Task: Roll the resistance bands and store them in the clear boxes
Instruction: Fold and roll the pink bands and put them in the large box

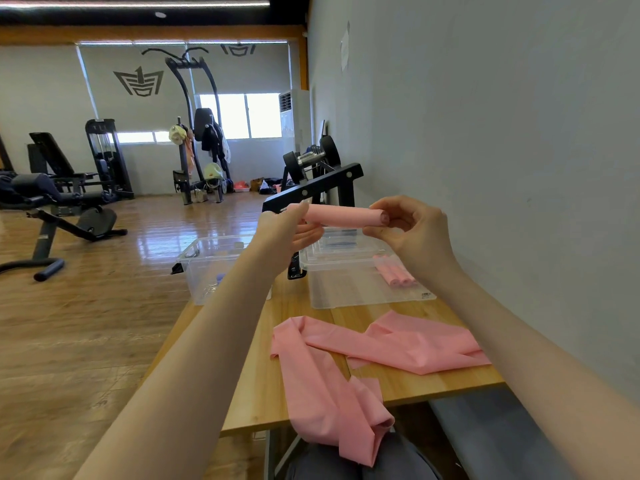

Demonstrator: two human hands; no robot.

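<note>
From the head camera we're looking down over both forearms, and up in the middle sits a pink rolled resistance band (346,216), a tight little cylinder held in the air above the wooden tabletop (422,381). Its long axis runs left to right, nearly level, and the open spiral end points right, toward the grey wall. Our left hand (289,230) has its fingers curled around the left end of the roll; our right hand (412,233) pinches the right end, thumb and fingertips closed on it, so both hands are clamped on the same roll. Directly below and just beyond it stands the right clear plastic storage box (367,292), and inside it, on the right side, three finished pink rolls (396,275) lie side by side, their long axes running near to far. That's the relation to watch: the held roll lies crosswise to the stored ones, so we judge it needs a turn before it drops in beside them, and the right hand is nearer that spot. A second clear plastic box (207,268) sits to the left. Near us, two loose pink flat bands (381,344) sprawl across the table, one trailing off the near edge, not yet rolled.
</note>
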